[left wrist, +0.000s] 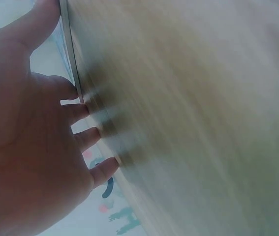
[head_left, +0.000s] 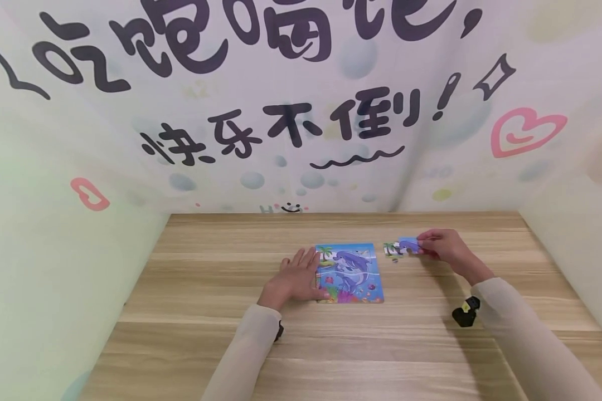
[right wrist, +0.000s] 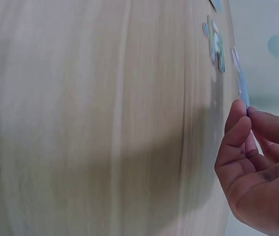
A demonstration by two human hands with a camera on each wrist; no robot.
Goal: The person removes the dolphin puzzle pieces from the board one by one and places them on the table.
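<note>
A square dolphin jigsaw puzzle (head_left: 378,287) lies flat on the wooden table, with a palm tree at its upper left. My left hand (head_left: 296,278) rests along its left side, fingers extended and thumb over the lower left corner. In the left wrist view, the fingertips meet the table beside the board's edge (left wrist: 71,54). To the right of the puzzle, my right hand (head_left: 448,250) pinches a blue puzzle piece (head_left: 408,245) with part of a dolphin on it, between thumb and fingers. The right wrist view has this piece (right wrist: 243,81) nearly edge-on, raised above the table.
A puzzle piece with a palm tree (head_left: 389,250) lies on the table (head_left: 221,267), close to the held piece. Just below it is a tiny dark bit (head_left: 394,260). A printed cloth wall (head_left: 241,184) stands along the table's back edge, with side walls left and right.
</note>
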